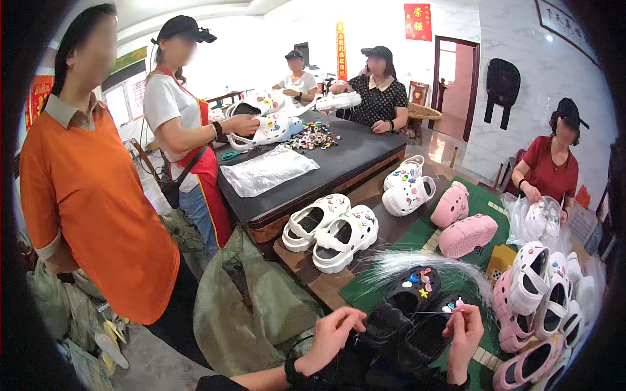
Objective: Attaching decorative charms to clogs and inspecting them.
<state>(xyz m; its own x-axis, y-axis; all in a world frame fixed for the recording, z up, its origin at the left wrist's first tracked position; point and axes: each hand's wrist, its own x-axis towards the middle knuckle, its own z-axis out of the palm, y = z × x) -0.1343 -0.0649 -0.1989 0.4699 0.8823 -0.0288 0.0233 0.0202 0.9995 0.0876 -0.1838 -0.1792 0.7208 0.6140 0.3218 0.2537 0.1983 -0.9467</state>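
A pair of black clogs (386, 320) lies at the near edge of the table between my hands. Colourful charms (424, 281) sit on the toe of one, and white and pink charms show on the other. My right hand (464, 335), at the right clog, is closed in a pinch on a thin pale strand (427, 313). My left hand (332, 340) is left of the clogs, thumb and fingers drawn together; what they hold, if anything, is too small to make out. Behind the clogs lies a bundle of fine white strands (424, 266).
White clogs (345, 238) with charms and pink clogs (468, 235) stand beyond. More clogs (529, 279) are piled at right. Several people stand or sit around, one in orange (98, 208) close on my left. A green sack (251, 306) hangs beside the table. Loose charms (313, 135) cover part of the black table.
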